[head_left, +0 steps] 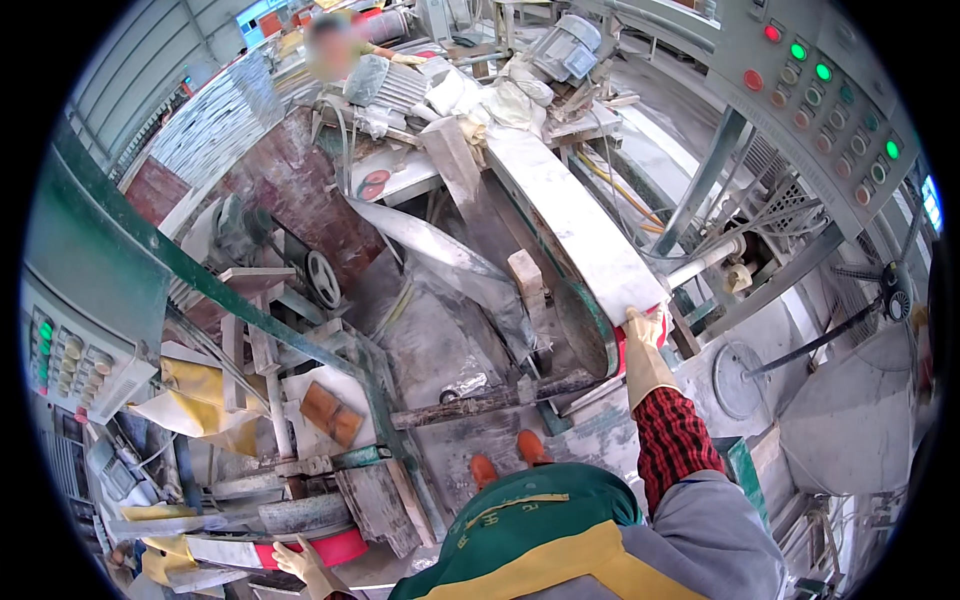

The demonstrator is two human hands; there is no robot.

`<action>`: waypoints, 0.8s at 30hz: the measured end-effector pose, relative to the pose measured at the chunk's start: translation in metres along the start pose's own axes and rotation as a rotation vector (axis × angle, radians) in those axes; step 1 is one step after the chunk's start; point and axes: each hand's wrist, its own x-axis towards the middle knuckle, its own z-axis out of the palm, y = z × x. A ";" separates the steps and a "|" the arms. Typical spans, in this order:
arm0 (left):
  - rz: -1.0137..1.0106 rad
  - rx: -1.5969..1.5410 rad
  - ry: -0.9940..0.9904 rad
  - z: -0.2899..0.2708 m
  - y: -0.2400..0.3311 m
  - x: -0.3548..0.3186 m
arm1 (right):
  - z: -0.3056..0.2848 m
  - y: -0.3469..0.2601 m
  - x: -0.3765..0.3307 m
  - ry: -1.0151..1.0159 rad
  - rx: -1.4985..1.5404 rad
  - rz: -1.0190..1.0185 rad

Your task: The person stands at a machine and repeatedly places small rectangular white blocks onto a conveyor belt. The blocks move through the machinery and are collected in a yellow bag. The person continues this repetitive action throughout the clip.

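My right hand [646,352], in a pale cream glove, grips the near end of a long white slab [570,220]. The slab lies lengthwise on a narrow green-framed conveyor, and a red belt [622,350] shows beneath its end. My left hand [303,568], gloved the same way, is at the lower left with its fingers spread and nothing held. It is next to another red belt [340,546], which carries a second white strip [222,552]. Whether the left fingertips touch that belt, I cannot tell.
Control panels with lit buttons stand at the right [822,100] and left [75,350]. A rough bar [495,400] crosses ahead of my orange boots [534,447]. Motors [565,48] and rags sit at the back, where another person [335,50] works. A fan [895,290] is at right.
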 end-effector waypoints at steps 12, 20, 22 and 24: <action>-0.035 -0.001 -0.024 -0.014 0.019 -0.026 | -0.007 0.020 0.036 0.019 -0.633 -0.020; -0.051 -0.016 -0.002 -0.017 0.029 -0.038 | 0.004 -0.018 0.009 -0.135 -0.458 0.281; -0.045 -0.024 0.014 -0.013 0.025 -0.038 | 0.003 -0.018 0.000 -0.109 -0.409 0.135; -0.042 -0.036 0.031 -0.009 0.023 -0.037 | -0.002 -0.008 -0.001 -0.087 -0.206 0.229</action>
